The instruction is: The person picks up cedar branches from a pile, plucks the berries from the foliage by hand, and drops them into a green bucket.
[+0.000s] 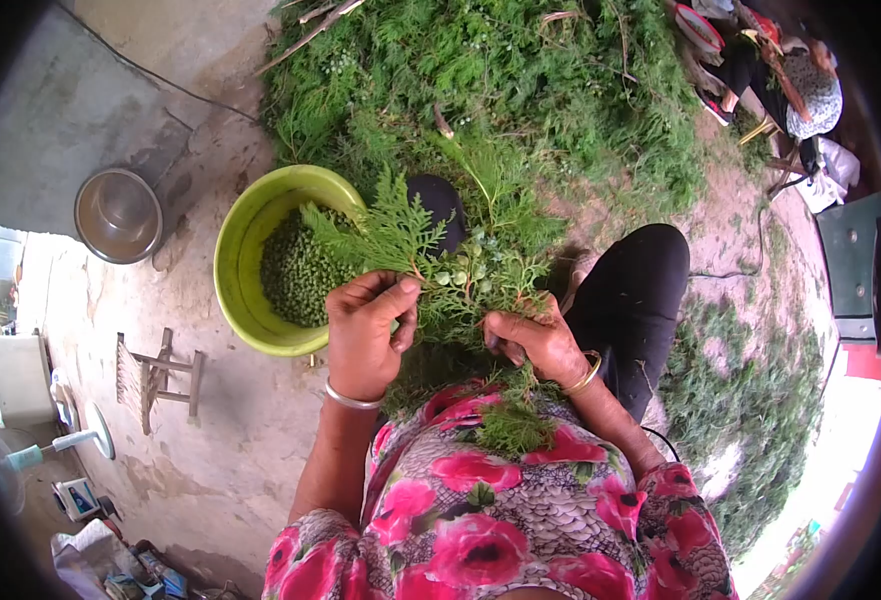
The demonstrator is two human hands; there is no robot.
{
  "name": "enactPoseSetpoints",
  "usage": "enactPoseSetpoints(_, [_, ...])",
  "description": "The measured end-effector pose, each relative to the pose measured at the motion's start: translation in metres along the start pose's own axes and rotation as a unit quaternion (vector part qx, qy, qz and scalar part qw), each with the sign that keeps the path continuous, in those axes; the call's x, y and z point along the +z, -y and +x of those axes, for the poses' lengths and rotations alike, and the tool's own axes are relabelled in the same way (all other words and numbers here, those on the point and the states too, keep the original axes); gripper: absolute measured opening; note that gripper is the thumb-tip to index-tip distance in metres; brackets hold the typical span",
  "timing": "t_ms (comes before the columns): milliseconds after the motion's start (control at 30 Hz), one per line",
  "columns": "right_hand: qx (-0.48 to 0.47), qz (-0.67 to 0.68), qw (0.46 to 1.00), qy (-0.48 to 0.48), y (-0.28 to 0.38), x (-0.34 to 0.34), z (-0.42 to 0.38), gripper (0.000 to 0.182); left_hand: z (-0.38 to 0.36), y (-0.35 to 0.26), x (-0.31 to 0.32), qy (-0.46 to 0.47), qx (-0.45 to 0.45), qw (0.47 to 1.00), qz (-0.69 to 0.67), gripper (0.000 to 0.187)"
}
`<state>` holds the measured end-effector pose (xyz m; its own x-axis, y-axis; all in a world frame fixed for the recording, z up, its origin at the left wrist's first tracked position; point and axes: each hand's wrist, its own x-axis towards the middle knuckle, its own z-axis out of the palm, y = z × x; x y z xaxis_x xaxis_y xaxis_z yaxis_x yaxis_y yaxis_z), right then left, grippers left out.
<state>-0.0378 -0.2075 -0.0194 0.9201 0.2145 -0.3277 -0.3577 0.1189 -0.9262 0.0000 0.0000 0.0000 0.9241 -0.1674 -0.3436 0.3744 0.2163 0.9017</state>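
Between finger and thumb, my left hand [370, 325] pinches a flat, feathery evergreen sprig [400, 225] that leans over the bucket's rim. My right hand [538, 340] is closed on a conifer branch [485, 275] bearing pale green cones [458, 270]. Both hands are close together above my lap, and the foliage between them overlaps. Left of them stands a yellow-green bucket [232, 285] holding many small green cones [305, 265]. A loose green sprig [515, 425] lies against my flowered shirt, below the right hand.
A large heap of cut conifer branches [520, 80] covers the ground ahead. More greenery [740, 400] lies to the right. On the left are a metal basin [118, 215], a small wooden stool [160, 378] and a fan [85, 435]. Another person [810, 95] sits at far upper right.
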Motion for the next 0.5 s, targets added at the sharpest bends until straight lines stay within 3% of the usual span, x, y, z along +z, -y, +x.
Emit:
enactPoseSetpoints(67, [-0.006, 0.025, 1.0, 0.018, 0.002, 0.005, 0.001, 0.024, -0.001, -0.004, 0.001, -0.021, -0.064, 0.985, -0.161, 0.016])
enactPoseSetpoints(167, [-0.031, 0.04, 0.999, 0.012, 0.004, 0.006, 0.001, 0.031, 0.002, -0.004, -0.004, -0.065, -0.111, 0.949, -0.289, 0.016])
enactPoseSetpoints(200, [-0.022, 0.05, 0.998, 0.01, -0.003, -0.004, 0.001, 0.034, 0.005, -0.014, -0.016, -0.119, -0.1, 0.931, -0.33, 0.019])
enactPoseSetpoints(267, [0.014, 0.12, 0.993, -0.011, -0.007, -0.018, -0.005, 0.038, 0.015, -0.012, -0.077, -0.102, -0.016, 0.914, -0.392, 0.022])
enactPoseSetpoints(367, [0.006, 0.081, 0.997, -0.015, 0.007, -0.012, -0.007, 0.037, 0.02, -0.034, -0.121, -0.137, 0.064, 0.944, -0.294, 0.014])
enactPoseSetpoints(467, [-0.024, 0.057, 0.998, -0.004, 0.003, -0.007, 0.0, 0.036, 0.039, -0.055, -0.134, -0.178, 0.156, 0.951, -0.197, 0.024])
enactPoseSetpoints(500, [-0.038, 0.065, 0.997, -0.004, 0.002, -0.005, 0.001, 0.035, 0.044, -0.06, -0.135, -0.246, 0.165, 0.953, -0.072, 0.034])
